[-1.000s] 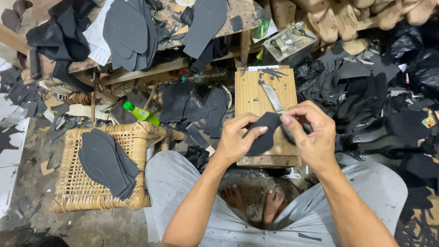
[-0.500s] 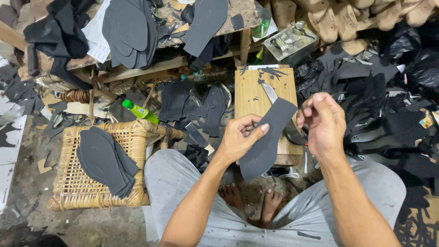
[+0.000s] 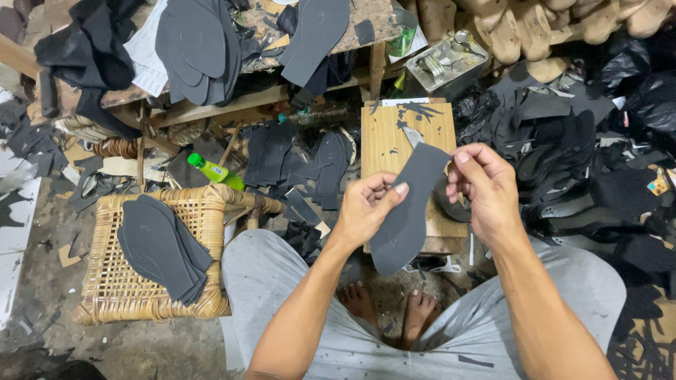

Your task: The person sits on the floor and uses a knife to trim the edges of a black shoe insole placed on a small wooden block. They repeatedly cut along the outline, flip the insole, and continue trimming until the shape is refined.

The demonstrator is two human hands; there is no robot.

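Two hands: both were raised above the lap, forearms converging from the lower edge of the view, each gripping the same dark grey insole piece (image 3: 410, 211).
Left hand (image 3: 366, 211): its grip was closed on the insole piece's left edge near the middle, thumb on top, fingers curled beneath, wrist bent slightly upward.
Right hand (image 3: 486, 190): its grip pinched the upper end of the insole piece, fingers bunched (the fingertips sat at the top right edge), palm turned toward the left hand.
Insole piece: it hung tilted, upper end toward the right hand, rounded lower end pointing down toward the knees, held in the air in front of the wooden block (image 3: 407, 141).
Wooden block: it stood just beyond the hands, with a metal blade (image 3: 412, 136) and dark scraps lying on top.
Wicker stool (image 3: 151, 295): it sat to the left of the left knee, carrying a stack of grey insoles (image 3: 158, 246).
Green bottle (image 3: 215, 171): it lay on the floor beyond the stool.
Counter (image 3: 366, 32): at the top, it carried more grey soles (image 3: 193, 46).
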